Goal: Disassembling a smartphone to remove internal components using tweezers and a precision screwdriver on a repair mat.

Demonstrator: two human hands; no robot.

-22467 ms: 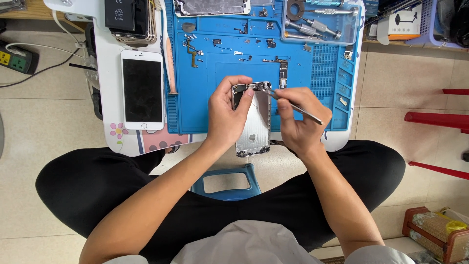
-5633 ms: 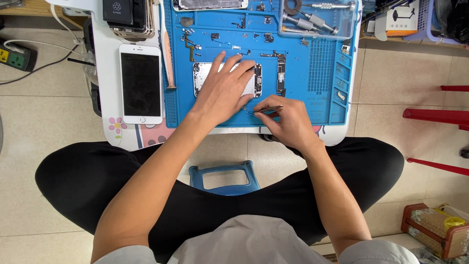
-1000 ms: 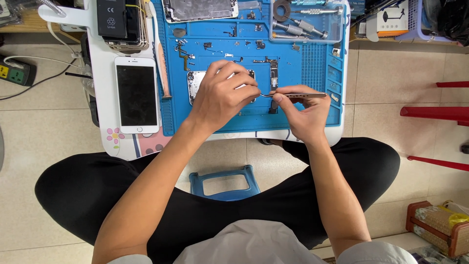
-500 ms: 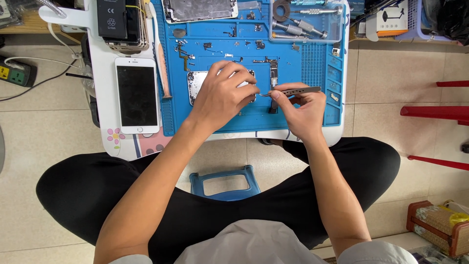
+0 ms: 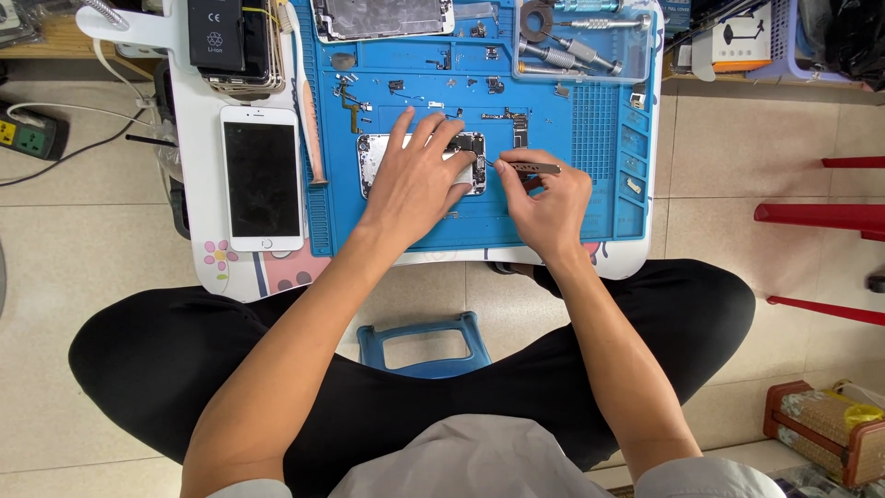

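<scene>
Since a second ago, your right hand has eased its tweezers in toward the opened phone housing, their tip now just beside the housing's right edge, while your left hand has stayed spread flat on top of it. You pin the housing to the blue repair mat with fingers splayed, the palm pressing down rather than closing around anything. Your right grip is closed on the tweezers, pinched between thumb and fingers and held nearly level, pointing left. The housing lies at the middle of the mat, mostly hidden under your left hand, with only its left end and right rim showing. Small screws and loose metal parts are scattered on the mat above it. A white smartphone lies face up on the white worktop, just left of the mat. Screwdrivers sit in a clear tray at the mat's upper right corner. A small blue stool stands between your knees.
</scene>
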